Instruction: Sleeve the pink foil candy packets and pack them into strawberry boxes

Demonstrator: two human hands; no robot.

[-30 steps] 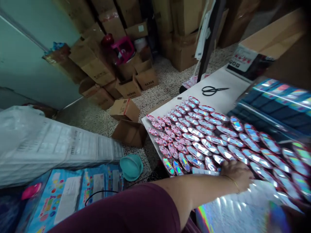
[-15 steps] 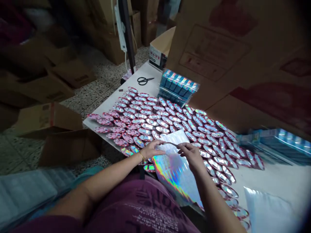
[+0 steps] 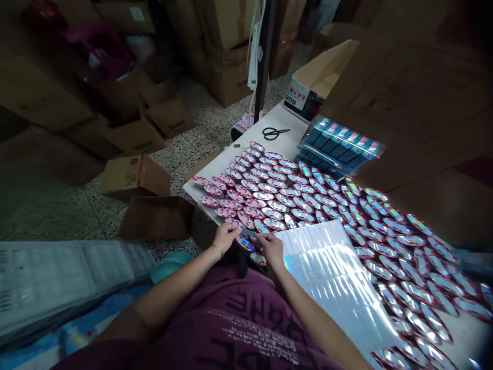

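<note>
Between my two hands runs a thin grey-blue strip (image 3: pixel 247 233), held above the front left edge of the table. My left hand (image 3: pixel 225 238) pinches its left end, and my right hand (image 3: pixel 271 250) grips the other end. Just beneath are pink-rimmed oval pieces (image 3: pixel 246 220), set out in many rows; most have shiny silvery tops, while those at the left corner look pink and matte. Right of my right hand, a shiny rainbow-reflecting sheet (image 3: pixel 327 267) lies over part of the rows.
Black scissors (image 3: pixel 274 133) lie on the white table (image 3: pixel 246 134) towards the back. Clear-wrapped blue packs (image 3: pixel 339 146) stand beside a large carton (image 3: pixel 404 113) on the right. An open box (image 3: pixel 308 92) sits at the far end. Cartons (image 3: pixel 134 177) crowd the floor at left.
My hands have moved left, off the shiny sheet and over the ovals by the table edge, with the strip still between them. The view has swung left.
</note>
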